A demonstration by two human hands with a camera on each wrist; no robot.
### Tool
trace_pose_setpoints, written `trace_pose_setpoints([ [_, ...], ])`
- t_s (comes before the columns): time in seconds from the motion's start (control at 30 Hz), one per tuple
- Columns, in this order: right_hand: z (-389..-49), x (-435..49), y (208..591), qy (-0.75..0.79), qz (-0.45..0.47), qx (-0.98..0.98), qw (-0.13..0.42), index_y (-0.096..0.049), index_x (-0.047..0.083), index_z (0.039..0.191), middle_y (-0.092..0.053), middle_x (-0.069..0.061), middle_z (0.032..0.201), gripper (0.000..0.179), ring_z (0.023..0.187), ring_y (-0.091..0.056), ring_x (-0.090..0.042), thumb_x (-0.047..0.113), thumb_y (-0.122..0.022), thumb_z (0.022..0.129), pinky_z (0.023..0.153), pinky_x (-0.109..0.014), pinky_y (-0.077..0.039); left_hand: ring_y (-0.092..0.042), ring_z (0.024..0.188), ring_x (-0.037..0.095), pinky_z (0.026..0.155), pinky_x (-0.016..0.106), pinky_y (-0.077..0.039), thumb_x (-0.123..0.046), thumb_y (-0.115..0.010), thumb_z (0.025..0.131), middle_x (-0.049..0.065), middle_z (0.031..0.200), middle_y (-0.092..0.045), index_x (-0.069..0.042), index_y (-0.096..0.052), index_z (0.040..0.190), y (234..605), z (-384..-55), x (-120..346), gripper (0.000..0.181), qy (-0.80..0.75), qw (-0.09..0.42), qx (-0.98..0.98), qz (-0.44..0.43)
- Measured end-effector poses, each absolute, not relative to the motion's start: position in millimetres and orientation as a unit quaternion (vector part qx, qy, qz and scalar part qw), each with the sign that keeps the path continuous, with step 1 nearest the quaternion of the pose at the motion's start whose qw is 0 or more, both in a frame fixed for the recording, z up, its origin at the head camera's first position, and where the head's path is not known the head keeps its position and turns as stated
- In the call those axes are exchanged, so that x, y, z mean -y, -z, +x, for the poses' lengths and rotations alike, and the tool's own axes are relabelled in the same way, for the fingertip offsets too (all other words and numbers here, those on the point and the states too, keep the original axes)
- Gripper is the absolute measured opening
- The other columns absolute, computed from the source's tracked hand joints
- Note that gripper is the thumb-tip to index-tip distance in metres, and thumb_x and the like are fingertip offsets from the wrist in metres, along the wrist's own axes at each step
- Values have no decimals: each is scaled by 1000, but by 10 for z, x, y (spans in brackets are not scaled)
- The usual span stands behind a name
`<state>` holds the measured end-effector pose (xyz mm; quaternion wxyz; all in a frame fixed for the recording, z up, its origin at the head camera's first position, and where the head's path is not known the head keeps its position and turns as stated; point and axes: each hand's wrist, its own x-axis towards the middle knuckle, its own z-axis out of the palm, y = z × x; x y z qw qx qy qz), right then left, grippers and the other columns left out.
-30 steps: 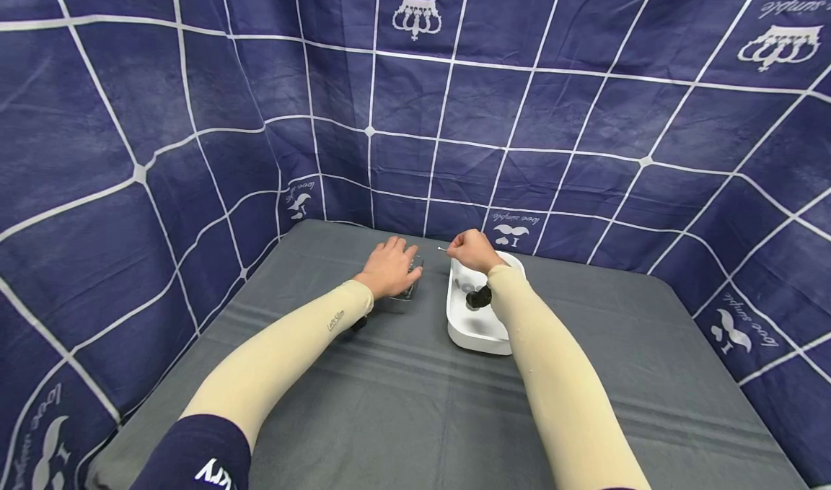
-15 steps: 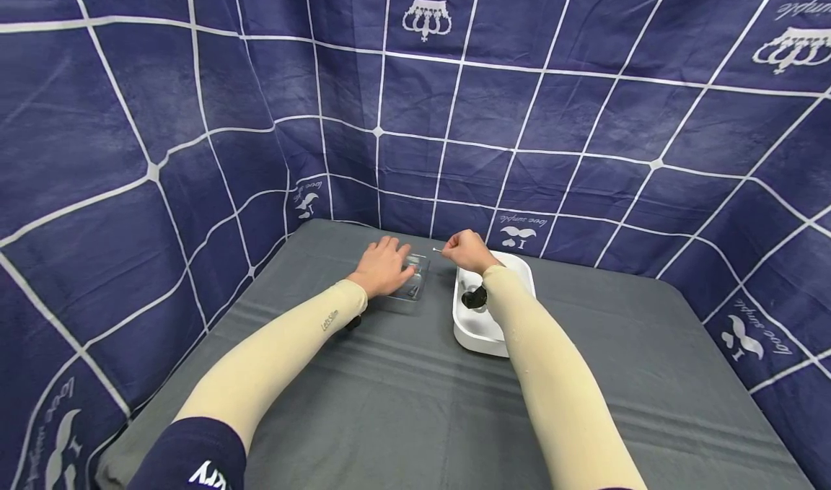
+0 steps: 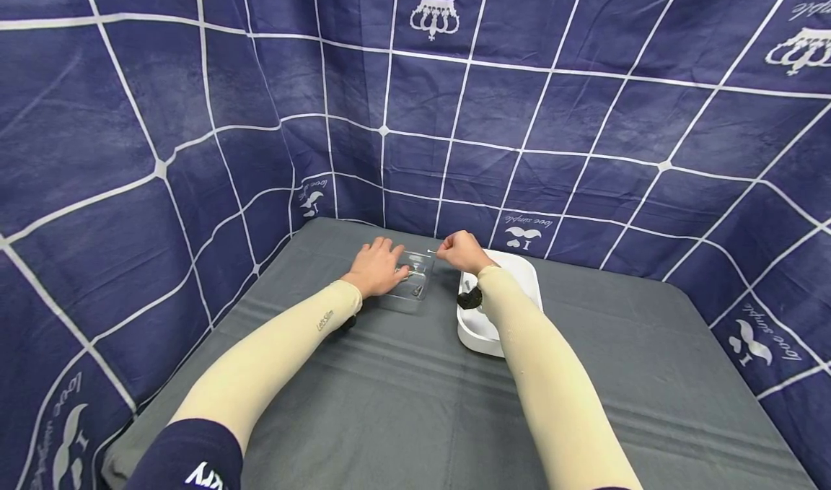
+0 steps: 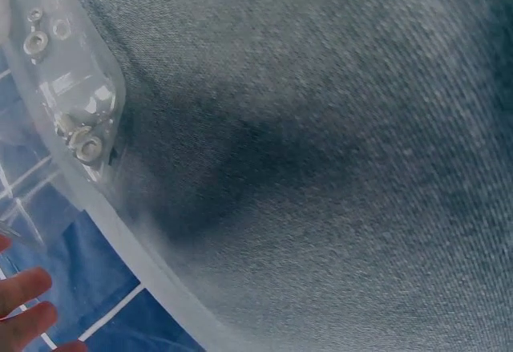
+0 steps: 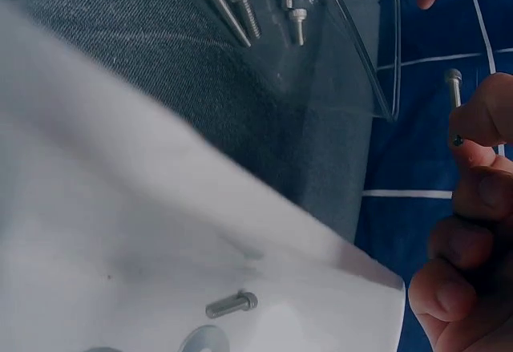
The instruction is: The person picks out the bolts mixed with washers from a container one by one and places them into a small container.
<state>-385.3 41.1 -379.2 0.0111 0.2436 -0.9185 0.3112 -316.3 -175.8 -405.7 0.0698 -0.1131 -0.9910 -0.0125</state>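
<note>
In the head view my left hand (image 3: 376,268) lies with spread fingers over the left side of a clear plastic box (image 3: 405,304), partly covering it. Over the far left edge of a white tray (image 3: 479,342), my right hand (image 3: 462,252) pinches a small socket-head bolt (image 5: 454,87) between thumb and index finger. Its head points out to the left, toward the box. Several bolts (image 5: 244,7) lie in the box in the right wrist view. Washers (image 4: 88,149) show inside it in the left wrist view.
Inside the tray are a loose bolt (image 5: 232,304) and a flat washer (image 5: 206,340). Grey cloth (image 3: 389,389) covers the table. A blue curtain (image 3: 519,115) with white lines stands behind it and on both sides.
My right hand has moved left with the bolt, closer to the box. My left hand has shifted left, baring more of the box. The head view has turned slightly left.
</note>
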Motion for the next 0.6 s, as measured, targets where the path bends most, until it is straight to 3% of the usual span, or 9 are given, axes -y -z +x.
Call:
trace_pose_setpoints([
  [0.6, -3846, -275, 3810, -308, 253, 917, -8, -78, -1, 87, -63, 5, 70, 18, 67, -51, -12, 12, -66, 84, 67, -25, -43, -36, 143, 35, 111, 58, -35, -51, -44, 101, 19, 147, -46, -9, -40, 154, 4142, -3146, 1852, 67, 26, 34, 996, -83],
])
